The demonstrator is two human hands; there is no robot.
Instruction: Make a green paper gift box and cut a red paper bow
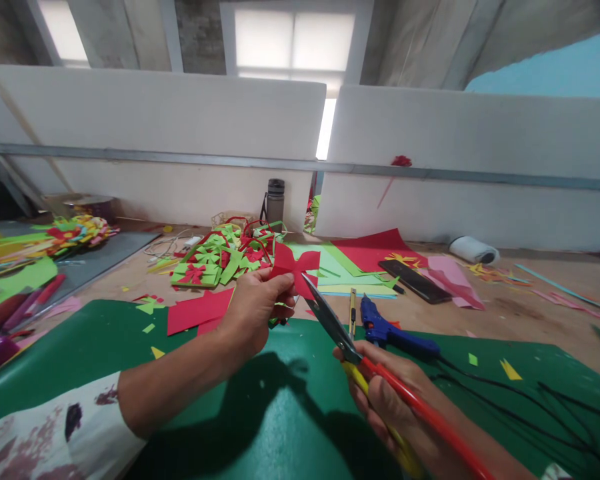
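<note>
My left hand pinches a red paper flower shape between thumb and fingers, raised above the green mat. The shape has petals with notches cut between them. In my right hand is a pair of scissors with one red and one yellow handle. Their blade tips reach the lower right edge of the red paper, and the blades look closed or nearly so. Red paper pieces lie beyond my left wrist. A blue glue gun and a yellow craft knife rest just beyond my right hand.
Green-and-red paper crafts are heaped behind my left hand, near a dark bottle. Coloured sheets and a black phone lie at the right. The glue gun's black cord crosses the green mat. White panels stand behind.
</note>
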